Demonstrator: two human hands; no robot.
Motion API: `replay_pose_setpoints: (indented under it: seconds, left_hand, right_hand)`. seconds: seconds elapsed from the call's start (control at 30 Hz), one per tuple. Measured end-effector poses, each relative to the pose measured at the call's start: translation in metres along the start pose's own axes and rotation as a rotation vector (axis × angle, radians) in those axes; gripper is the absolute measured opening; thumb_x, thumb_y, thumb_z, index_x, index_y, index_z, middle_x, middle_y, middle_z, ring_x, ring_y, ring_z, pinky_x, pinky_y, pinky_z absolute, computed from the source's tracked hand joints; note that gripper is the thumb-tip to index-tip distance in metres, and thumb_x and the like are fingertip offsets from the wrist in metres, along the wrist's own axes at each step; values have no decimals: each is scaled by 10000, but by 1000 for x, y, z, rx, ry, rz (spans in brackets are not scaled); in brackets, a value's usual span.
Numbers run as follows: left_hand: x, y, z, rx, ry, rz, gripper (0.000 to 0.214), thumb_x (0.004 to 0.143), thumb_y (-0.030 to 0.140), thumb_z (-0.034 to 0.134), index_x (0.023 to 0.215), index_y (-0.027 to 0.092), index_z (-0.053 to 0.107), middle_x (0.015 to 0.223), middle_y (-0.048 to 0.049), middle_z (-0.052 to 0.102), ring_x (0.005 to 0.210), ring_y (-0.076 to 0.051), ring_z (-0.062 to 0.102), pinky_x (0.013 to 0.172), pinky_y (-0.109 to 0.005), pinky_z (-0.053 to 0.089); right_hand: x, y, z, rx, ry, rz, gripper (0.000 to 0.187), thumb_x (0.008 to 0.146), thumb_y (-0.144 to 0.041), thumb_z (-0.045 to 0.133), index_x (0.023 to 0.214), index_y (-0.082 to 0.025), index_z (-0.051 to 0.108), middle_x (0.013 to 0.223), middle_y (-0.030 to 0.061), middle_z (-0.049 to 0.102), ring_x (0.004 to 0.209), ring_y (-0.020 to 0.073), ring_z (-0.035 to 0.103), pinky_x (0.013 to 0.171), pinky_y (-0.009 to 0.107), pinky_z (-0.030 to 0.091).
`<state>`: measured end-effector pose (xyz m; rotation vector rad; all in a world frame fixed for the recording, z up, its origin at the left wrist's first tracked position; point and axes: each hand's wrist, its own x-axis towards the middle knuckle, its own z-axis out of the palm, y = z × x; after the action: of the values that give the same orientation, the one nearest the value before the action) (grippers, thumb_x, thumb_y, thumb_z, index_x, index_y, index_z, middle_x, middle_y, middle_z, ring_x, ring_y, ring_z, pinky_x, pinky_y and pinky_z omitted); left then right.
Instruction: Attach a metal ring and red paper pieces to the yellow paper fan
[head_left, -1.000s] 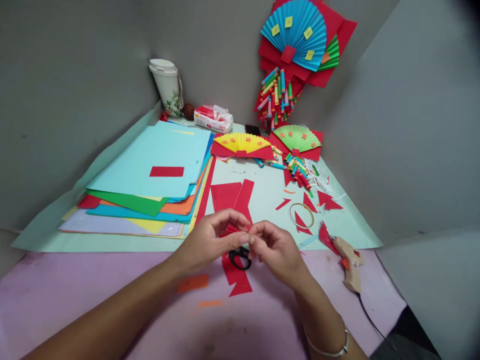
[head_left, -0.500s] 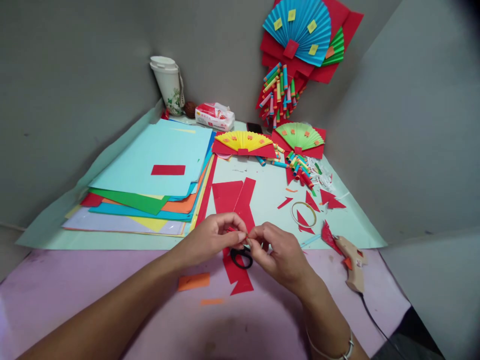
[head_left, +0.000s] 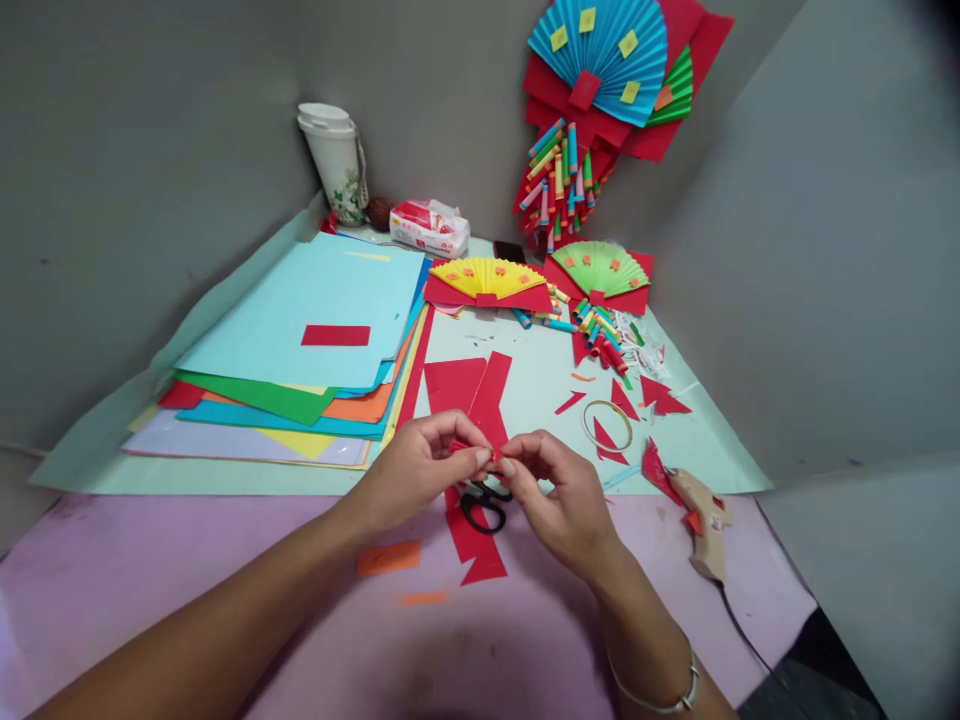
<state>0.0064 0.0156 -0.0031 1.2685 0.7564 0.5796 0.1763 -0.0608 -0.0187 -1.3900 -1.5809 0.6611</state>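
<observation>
My left hand (head_left: pixel 435 462) is closed, thumb against fingers, on a small piece of red paper (head_left: pixel 459 446) that mostly hides inside the grip. Opposite it, my right hand (head_left: pixel 551 490) pinches at the same spot, its fingertips meeting the piece's right end. Just below the fingertips lie scissors with black handles (head_left: pixel 484 507), partly covered by my hands. Larger red paper cutouts (head_left: pixel 457 388) lie flat under and beyond both hands. Close to my left forearm is an orange paper strip (head_left: pixel 388 558), with a thinner orange strip (head_left: pixel 425 598) in front of it.
At left is a stack of coloured paper (head_left: pixel 300 290). A glue gun (head_left: pixel 705 525), tape roll (head_left: pixel 608 427) and red scraps (head_left: pixel 664 396) lie at right. Behind are a yellow paper fan (head_left: pixel 487 280), green fan (head_left: pixel 601 268), cup (head_left: pixel 334 165) and tissue pack (head_left: pixel 429 228).
Both hands have risen slightly, and the right fingertips have drawn a little apart from the left. More of the scissors' handles shows beneath them. The view has shifted slightly.
</observation>
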Motion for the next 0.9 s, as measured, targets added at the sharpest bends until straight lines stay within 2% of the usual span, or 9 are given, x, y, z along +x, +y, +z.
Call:
replay_pose_setpoints:
  seconds: [0.1, 0.3, 0.47, 0.9]
  left_hand:
    - [-1, 0, 1, 35, 21, 19, 161, 817, 311, 677, 823, 167, 606, 730, 7, 663, 713, -141, 614, 689, -265, 477]
    - [-3, -1, 2, 102, 23, 32, 145, 835, 307, 653, 831, 168, 610, 742, 11, 658, 684, -120, 579, 641, -237, 445]
    - [-3, -3, 2, 136, -4, 51, 138, 844, 303, 643, 829, 169, 614, 745, 11, 650, 676, -116, 563, 629, -234, 437]
    - [-3, -1, -4, 29, -124, 40, 88, 863, 265, 608, 849, 179, 598, 765, 15, 633, 734, -126, 571, 696, -249, 433]
  right_hand:
    - [-1, 0, 3, 25, 5, 4, 72, 909, -201, 555, 967, -202, 599, 837, 11, 622, 687, 120, 596, 631, 246, 483]
    - [0, -2, 4, -66, 55, -131, 83, 873, -126, 568, 924, -182, 602, 809, 11, 601, 684, 108, 569, 619, 227, 470]
    - [-1, -3, 4, -106, 88, -185, 78, 863, -108, 568, 890, -178, 592, 784, 8, 591, 656, 101, 556, 601, 217, 467]
    - [0, -3, 1, -216, 54, -327, 135, 852, -67, 538, 889, -191, 574, 765, 10, 612, 650, 108, 574, 604, 211, 475]
